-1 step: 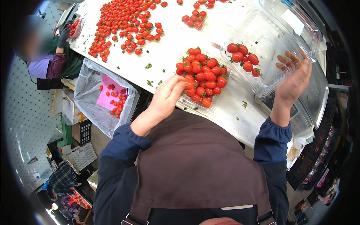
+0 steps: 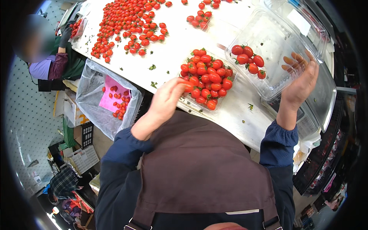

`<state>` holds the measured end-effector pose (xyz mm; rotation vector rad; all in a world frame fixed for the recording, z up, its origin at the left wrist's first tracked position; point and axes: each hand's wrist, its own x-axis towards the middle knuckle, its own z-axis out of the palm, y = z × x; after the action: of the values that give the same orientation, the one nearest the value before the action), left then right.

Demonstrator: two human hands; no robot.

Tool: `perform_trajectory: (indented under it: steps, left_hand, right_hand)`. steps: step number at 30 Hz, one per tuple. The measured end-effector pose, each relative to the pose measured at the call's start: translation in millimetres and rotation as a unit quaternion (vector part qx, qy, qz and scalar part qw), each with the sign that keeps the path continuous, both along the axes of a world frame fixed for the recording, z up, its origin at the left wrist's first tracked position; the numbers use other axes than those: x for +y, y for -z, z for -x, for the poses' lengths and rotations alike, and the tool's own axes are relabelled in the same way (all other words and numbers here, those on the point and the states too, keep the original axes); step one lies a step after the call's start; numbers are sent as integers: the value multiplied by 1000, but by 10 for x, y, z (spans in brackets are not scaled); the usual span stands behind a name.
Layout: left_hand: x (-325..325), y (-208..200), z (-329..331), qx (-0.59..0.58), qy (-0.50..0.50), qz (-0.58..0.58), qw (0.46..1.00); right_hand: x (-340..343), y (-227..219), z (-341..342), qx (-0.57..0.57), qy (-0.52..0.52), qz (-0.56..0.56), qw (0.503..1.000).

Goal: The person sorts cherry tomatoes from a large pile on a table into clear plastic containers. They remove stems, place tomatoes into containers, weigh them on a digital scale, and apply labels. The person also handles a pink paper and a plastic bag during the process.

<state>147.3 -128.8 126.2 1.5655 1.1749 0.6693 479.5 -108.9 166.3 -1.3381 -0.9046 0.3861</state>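
A clear plastic punnet (image 2: 231,78) on the white table is heaped with red cherry tomatoes (image 2: 209,76). At its near left edge, the fingers of my left hand (image 2: 165,100) are closed on one cherry tomato (image 2: 187,87), slightly smeared by motion. My right hand (image 2: 301,84) grips the right side of a larger clear plastic container (image 2: 274,89), with its fingers showing through the wall. Several cherry tomatoes (image 2: 247,60), some with green stems, lie in or under that container's left part; the clear plastic makes it hard to say which.
Loose tomatoes (image 2: 122,23) spread over the far left of the table (image 2: 172,42). A bag-lined bin (image 2: 86,88) with a pink sheet and tomatoes stands beside the table's left edge. Another person's gloved hand (image 2: 66,33) is at far left. Stacked clear containers (image 2: 312,23) stand at right.
My left hand has shifted slightly left, with the cherry tomato in its fingers. My right hand and the larger container have stayed in place.
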Motion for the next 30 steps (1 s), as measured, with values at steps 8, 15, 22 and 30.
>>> perform_trajectory:
  steps: [8,15,22,30]
  left_hand:
    - [-299,-33,1442,273,-219,-119,929]
    - [-345,183,1470,400,-152,-248,869]
    - [-33,153,311,224,-34,-298,927]
    - [69,321,-300,218,36,-334,916]
  right_hand:
    - [-16,-20,202,-43,-32,-31,998]
    - [29,28,450,-129,-83,-114,981]
    - [31,67,311,-149,-55,-65,985]
    - [-65,52,253,-191,-35,-81,978]
